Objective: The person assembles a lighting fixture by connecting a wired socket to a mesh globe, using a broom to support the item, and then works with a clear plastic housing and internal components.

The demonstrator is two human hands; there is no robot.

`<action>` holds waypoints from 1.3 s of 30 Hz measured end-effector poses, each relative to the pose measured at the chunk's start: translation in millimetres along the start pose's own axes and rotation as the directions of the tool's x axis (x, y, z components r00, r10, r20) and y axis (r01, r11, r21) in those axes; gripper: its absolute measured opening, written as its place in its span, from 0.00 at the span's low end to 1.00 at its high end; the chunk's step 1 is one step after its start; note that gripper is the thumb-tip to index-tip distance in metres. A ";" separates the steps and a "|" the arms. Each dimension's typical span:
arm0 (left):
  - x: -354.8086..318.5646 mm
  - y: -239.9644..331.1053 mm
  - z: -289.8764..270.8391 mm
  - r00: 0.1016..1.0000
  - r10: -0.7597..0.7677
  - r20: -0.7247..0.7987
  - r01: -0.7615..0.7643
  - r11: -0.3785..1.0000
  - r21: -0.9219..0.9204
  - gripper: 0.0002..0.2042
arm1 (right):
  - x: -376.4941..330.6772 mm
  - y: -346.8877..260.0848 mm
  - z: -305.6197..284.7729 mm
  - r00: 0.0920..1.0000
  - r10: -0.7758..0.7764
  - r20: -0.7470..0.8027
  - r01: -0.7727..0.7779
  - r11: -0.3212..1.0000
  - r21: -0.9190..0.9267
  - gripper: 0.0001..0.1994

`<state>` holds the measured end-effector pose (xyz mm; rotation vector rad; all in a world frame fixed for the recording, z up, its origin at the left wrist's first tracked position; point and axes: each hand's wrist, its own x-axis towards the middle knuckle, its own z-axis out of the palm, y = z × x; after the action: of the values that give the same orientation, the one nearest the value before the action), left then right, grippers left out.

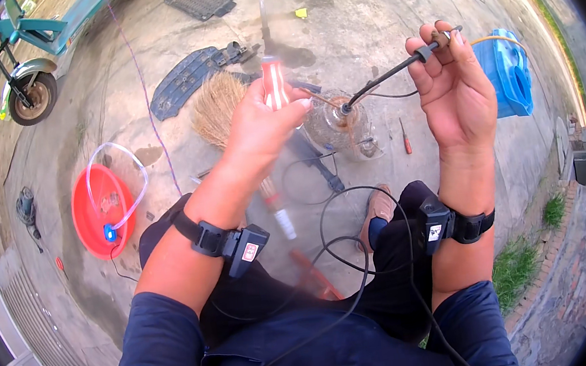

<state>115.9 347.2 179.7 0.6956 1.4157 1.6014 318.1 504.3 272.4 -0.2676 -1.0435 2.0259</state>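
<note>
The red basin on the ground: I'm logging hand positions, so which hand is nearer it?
Left. The left hand, gripping a red-and-white screwdriver handle, is up beside the red basin; the right hand is farther off.

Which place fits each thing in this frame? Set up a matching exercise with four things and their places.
Things:
1. red-and-white striped screwdriver handle
2. thin black rod with a rubber collar
3. round red plastic basin
4. blue plastic tank

Places:
A. on the ground, far right
B. in the left hand
C. on the ground, left
D. in the right hand

Pairs: 1-B, 2-D, 3-C, 4-A
</note>
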 end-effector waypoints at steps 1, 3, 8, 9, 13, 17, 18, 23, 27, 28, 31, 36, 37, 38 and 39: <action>0.4 -0.3 0.5 1.000 -0.025 0.007 0.025 0.996 -0.084 0.12 | -0.2 1.1 2.4 1.000 0.002 0.001 -0.002 1.000 0.003 0.15; -0.1 0.1 2.7 0.999 -0.048 0.012 0.050 0.985 -0.166 0.13 | -0.6 4.2 8.7 0.999 0.027 -0.023 -0.026 0.998 0.053 0.14; -5.1 14.5 14.2 0.987 -0.161 -0.024 0.145 0.935 -0.322 0.17 | -1.5 6.3 10.9 0.998 0.049 -0.028 -0.046 0.995 0.089 0.14; -5.1 16.0 15.0 0.987 -0.162 -0.024 0.145 0.935 -0.324 0.17 | -1.9 6.7 11.2 0.998 0.055 -0.027 -0.052 0.993 0.107 0.14; -1.9 13.3 12.7 0.974 -0.214 0.071 0.225 0.934 -0.277 0.18 | -4.7 9.9 18.1 0.997 0.077 -0.017 -0.075 0.993 0.094 0.14; -1.8 11.6 16.9 0.951 -0.271 0.148 0.302 0.915 -0.266 0.18 | -5.2 11.3 19.1 0.992 0.121 0.041 -0.125 0.985 0.116 0.14; -1.7 9.1 16.8 0.951 -0.271 0.146 0.302 0.915 -0.267 0.18 | -5.1 11.3 18.7 0.991 0.128 0.050 -0.133 0.983 0.126 0.14; -2.1 9.9 14.2 0.983 -0.172 0.072 0.184 0.949 -0.255 0.17 | -4.4 2.4 15.2 0.998 0.058 -0.009 -0.057 0.995 0.085 0.14; -0.7 27.0 8.3 0.994 -0.112 -0.013 0.105 0.958 -0.267 0.17 | -2.1 -1.2 2.2 0.993 0.002 -0.121 0.003 0.999 0.040 0.14; -0.4 31.6 8.0 0.993 -0.081 -0.084 0.058 0.968 -0.244 0.18 | -1.8 0.5 0.6 0.993 0.001 -0.119 0.003 0.999 0.037 0.14; 2.3 34.6 3.6 0.981 -0.015 -0.195 -0.023 0.981 -0.190 0.19 | -1.7 7.9 -1.4 0.977 -0.001 -0.214 -0.002 1.000 -0.011 0.12; 5.9 33.0 1.1 0.942 0.147 -0.303 -0.156 0.988 -0.007 0.19 | -6.3 24.4 8.9 0.967 0.042 -0.252 -0.037 0.999 0.025 0.10; 6.4 32.4 0.5 0.940 0.147 -0.307 -0.158 0.987 -0.009 0.19 | -7.3 28.0 12.0 0.965 0.059 -0.254 -0.054 0.998 0.030 0.10; 7.1 31.5 -0.3 0.936 0.151 -0.318 -0.160 0.987 -0.001 0.19 | -7.8 30.9 14.9 0.967 0.069 -0.245 -0.061 0.997 0.040 0.10; 7.6 31.1 -1.3 0.931 0.155 -0.330 -0.162 0.987 0.007 0.18 | -8.9 34.7 17.4 0.968 0.073 -0.241 -0.065 0.997 0.040 0.10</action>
<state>103.8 353.8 208.7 0.5587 1.6117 1.9257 295.1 476.4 255.8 -0.5278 -0.8587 2.0092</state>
